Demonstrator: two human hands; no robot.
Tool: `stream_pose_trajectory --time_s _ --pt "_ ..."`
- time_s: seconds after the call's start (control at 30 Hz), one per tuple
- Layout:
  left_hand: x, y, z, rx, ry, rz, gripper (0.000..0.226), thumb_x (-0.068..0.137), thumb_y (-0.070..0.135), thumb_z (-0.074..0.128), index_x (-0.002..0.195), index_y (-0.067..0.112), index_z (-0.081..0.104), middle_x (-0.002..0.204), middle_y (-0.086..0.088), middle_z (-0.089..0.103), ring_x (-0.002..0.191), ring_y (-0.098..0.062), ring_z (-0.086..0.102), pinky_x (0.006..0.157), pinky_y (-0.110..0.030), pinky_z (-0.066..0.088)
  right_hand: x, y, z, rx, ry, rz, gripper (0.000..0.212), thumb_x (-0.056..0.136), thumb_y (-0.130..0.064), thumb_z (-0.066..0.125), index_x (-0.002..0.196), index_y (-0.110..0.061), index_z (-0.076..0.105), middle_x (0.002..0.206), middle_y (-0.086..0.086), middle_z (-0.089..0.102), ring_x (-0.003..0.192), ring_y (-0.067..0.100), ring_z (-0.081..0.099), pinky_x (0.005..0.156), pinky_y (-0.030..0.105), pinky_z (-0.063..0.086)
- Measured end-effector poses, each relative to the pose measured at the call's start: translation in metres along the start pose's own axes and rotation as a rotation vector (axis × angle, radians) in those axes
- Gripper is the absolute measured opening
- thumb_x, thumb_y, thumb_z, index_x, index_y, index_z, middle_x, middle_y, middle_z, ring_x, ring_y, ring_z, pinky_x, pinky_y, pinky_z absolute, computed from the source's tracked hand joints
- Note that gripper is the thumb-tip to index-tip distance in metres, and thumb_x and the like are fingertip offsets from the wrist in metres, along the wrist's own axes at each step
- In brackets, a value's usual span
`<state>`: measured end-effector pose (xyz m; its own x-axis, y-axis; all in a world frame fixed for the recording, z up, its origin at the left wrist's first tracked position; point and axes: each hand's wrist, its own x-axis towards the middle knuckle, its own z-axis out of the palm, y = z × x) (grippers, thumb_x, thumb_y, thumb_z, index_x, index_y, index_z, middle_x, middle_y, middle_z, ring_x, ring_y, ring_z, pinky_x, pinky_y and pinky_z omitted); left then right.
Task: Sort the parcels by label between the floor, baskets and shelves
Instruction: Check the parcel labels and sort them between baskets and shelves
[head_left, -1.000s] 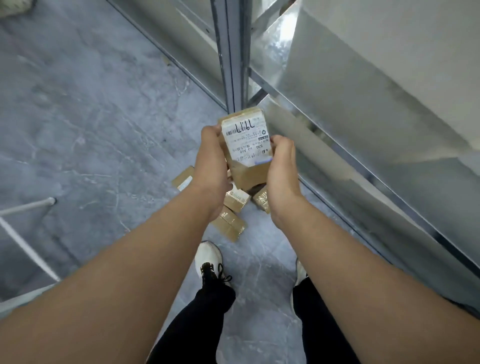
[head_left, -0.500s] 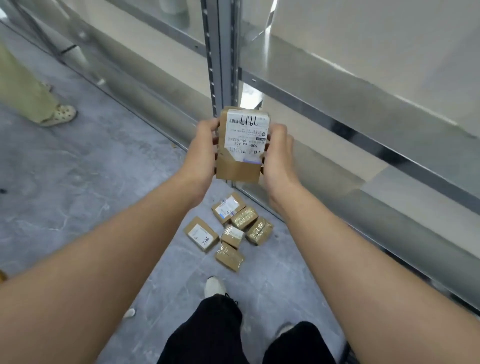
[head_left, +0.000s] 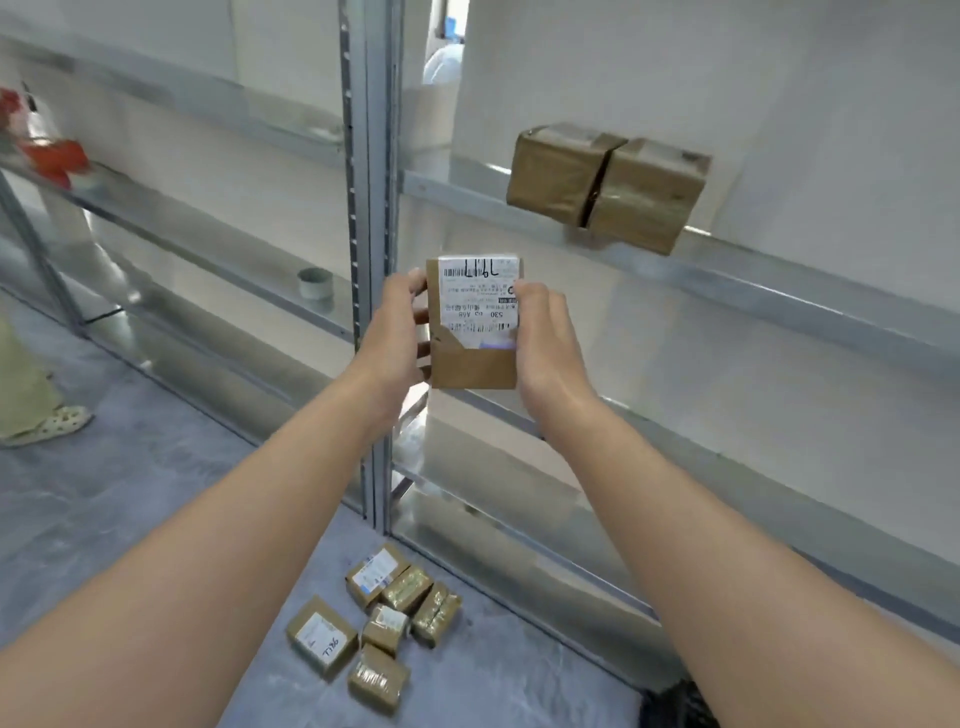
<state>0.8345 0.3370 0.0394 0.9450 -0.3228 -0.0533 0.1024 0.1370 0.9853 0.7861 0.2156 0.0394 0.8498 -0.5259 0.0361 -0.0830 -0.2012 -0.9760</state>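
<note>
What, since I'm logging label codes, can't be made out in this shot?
Head view only.
- Held parcel: the label's small print is blurred; the right hand covers its right edge.
- Floor parcels: most labels are too small or turned away.
- Shelf parcels: no label faces the camera.
- Red object: blurred, cut by the left edge.

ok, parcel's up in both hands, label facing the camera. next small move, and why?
Probably carry the parcel up and right to the shelf: left hand and right hand grip its sides, its label faces the camera, and two taped parcels sit on that shelf. Whether the label matches, I cannot tell.
</note>
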Motion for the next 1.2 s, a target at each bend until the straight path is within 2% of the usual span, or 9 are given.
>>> stream_pose_trajectory --time_s 0.07,0.27,0.4,0.6,0.73,0.8,0.87,1.0,1.2 --pt "-0.015 0.023 0.016 -0.005 -0.038 0.028 0.055 0.103 0.055 0.028 0.075 0.05 0.074 0.098 0.003 0.073 0.104 -0.025 0.068 0.101 -0.05 0.053 -0.011 -0.02 -0.021 -0.036 0.048 -0.059 0.039 0.114 -0.051 0.04 0.13 -0.019 0.054 0.124 0.0 0.072 0.111 0.017 0.069 0.08 0.03 0.049" --pt "-0.045 0.077 0.058 0.01 -0.172 0.138 0.045 0.103 0.057 0.027 0.103 0.038 0.068 0.111 -0.004 0.069 0.11 -0.026 0.064 0.103 -0.05 0.051 -0.033 -0.069 -0.069 -0.008 0.202 -0.155 0.035 0.113 -0.049 0.043 0.128 -0.02 0.054 0.123 0.001 0.072 0.11 0.017 0.068 0.076 0.026 0.047" --pt "-0.056 0.102 0.081 -0.003 -0.219 0.158 0.043 0.103 0.056 0.029 0.092 0.039 0.067 0.104 0.0 0.07 0.102 -0.021 0.064 0.101 -0.049 0.052 -0.045 -0.093 -0.091 -0.001 0.297 -0.171 0.039 0.112 -0.053 0.041 0.129 -0.02 0.053 0.128 0.003 0.071 0.115 0.02 0.066 0.075 0.025 0.046" --pt "-0.049 0.127 0.117 -0.032 -0.376 0.151 0.051 0.101 0.051 0.034 0.084 0.033 0.079 0.081 0.008 0.078 0.094 -0.021 0.071 0.102 -0.052 0.052 -0.058 -0.116 -0.125 0.013 0.503 -0.186 0.037 0.114 -0.05 0.042 0.124 -0.017 0.054 0.107 -0.01 0.066 0.097 0.008 0.063 0.07 0.024 0.044" --pt "-0.04 0.13 0.138 -0.012 -0.573 0.153 0.052 0.1 0.054 0.031 0.08 0.044 0.078 0.091 0.008 0.079 0.098 -0.021 0.072 0.101 -0.051 0.053 -0.066 -0.116 -0.139 -0.019 0.7 -0.181 0.036 0.114 -0.049 0.043 0.126 -0.017 0.054 0.113 -0.006 0.068 0.082 -0.006 0.063 0.067 0.019 0.044" --pt "-0.039 0.129 0.151 -0.018 -0.662 0.144 0.054 0.101 0.053 0.029 0.078 0.045 0.077 0.085 0.009 0.079 0.094 -0.021 0.072 0.099 -0.049 0.054 -0.074 -0.112 -0.143 -0.047 0.782 -0.18 0.036 0.114 -0.05 0.042 0.127 -0.019 0.054 0.118 -0.003 0.071 0.089 -0.003 0.068 0.068 0.019 0.046" --pt "-0.045 0.127 0.164 -0.004 -0.732 0.11 0.055 0.101 0.053 0.03 0.075 0.044 0.077 0.081 0.009 0.078 0.094 -0.023 0.072 0.098 -0.048 0.055 -0.085 -0.108 -0.151 -0.067 0.866 -0.156 0.036 0.113 -0.053 0.04 0.126 -0.021 0.053 0.123 -0.002 0.072 0.104 0.014 0.072 0.069 0.024 0.047" --pt "-0.071 0.122 0.193 -0.023 -0.879 0.051 0.047 0.102 0.052 0.03 0.09 0.036 0.072 0.101 0.0 0.075 0.103 -0.027 0.069 0.101 -0.049 0.053 -0.12 -0.104 -0.171 -0.092 1.012 -0.102 0.036 0.114 -0.05 0.036 0.129 -0.021 0.052 0.127 0.001 0.071 0.111 0.021 0.071 0.054 0.007 0.047" --pt "-0.134 0.115 0.239 -0.023 -1.057 0.025 0.047 0.103 0.05 0.03 0.08 0.036 0.069 0.077 0.01 0.075 0.095 -0.02 0.068 0.098 -0.043 0.053 -0.183 -0.098 -0.218 -0.116 1.22 -0.074 0.037 0.114 -0.047 0.037 0.131 -0.019 0.055 0.128 0.001 0.07 0.103 0.005 0.063 0.056 0.006 0.045"
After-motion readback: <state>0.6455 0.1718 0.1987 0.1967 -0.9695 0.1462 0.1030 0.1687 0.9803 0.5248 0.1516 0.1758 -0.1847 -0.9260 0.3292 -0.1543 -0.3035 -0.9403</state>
